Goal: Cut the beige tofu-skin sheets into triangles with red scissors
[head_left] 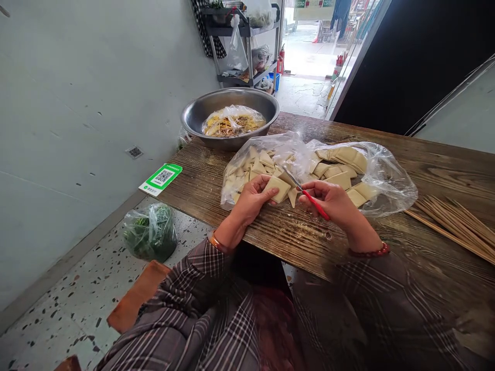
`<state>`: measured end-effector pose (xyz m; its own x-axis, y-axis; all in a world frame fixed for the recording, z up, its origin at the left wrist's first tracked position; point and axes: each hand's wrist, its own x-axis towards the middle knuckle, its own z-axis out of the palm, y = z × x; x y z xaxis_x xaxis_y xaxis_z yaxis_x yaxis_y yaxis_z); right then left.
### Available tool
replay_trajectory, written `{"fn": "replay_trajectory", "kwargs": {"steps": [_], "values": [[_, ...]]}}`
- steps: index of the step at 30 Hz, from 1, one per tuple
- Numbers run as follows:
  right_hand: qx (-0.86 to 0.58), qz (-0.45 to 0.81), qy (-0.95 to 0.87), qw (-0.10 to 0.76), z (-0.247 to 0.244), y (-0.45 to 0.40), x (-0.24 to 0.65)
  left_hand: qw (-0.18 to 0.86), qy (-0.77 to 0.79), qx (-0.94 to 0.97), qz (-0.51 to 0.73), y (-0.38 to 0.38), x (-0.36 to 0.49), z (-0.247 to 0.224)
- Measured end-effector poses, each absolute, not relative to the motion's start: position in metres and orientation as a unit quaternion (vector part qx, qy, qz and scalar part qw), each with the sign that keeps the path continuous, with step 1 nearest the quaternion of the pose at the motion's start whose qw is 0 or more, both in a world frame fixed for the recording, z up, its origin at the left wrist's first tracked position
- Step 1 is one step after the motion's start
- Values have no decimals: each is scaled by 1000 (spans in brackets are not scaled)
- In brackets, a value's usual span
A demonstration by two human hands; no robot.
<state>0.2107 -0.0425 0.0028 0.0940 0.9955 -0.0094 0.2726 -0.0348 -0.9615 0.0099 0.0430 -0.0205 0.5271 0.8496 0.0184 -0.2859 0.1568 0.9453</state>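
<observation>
My left hand (253, 198) pinches a flat, pale beige square of tofu sheet (279, 189) above the table's front edge. In my right hand (328, 198) are red-handled scissors (315, 203), their metal blades pointing up and left past the far edge of that square. A narrow triangular piece of tofu sheet (293, 197) shows between the hands. Right behind them lies a clear plastic bag (386, 178) spread on the wood. Small cut pieces (247, 170) heap on its left side, and larger folded sheets (340, 162) on its right.
The wooden table (309, 247) carries a steel basin (189, 116) with a bagged yellow-brown food, a green QR card (161, 178) and wooden skewers (460, 221) at right. A bag of greens (150, 232) sits on the floor beside a wooden stool (137, 296). Behind stands a shelf cart (247, 31).
</observation>
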Motion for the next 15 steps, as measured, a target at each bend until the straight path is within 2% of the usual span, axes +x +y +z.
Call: {"fn": "replay_trajectory", "kwargs": {"steps": [6, 15], "values": [[-562, 441, -501, 488, 3, -43, 212, 732, 265, 408, 477, 48, 8, -16], [-584, 363, -587, 427, -2, -45, 211, 744, 259, 386, 480, 51, 7, -11]]}}
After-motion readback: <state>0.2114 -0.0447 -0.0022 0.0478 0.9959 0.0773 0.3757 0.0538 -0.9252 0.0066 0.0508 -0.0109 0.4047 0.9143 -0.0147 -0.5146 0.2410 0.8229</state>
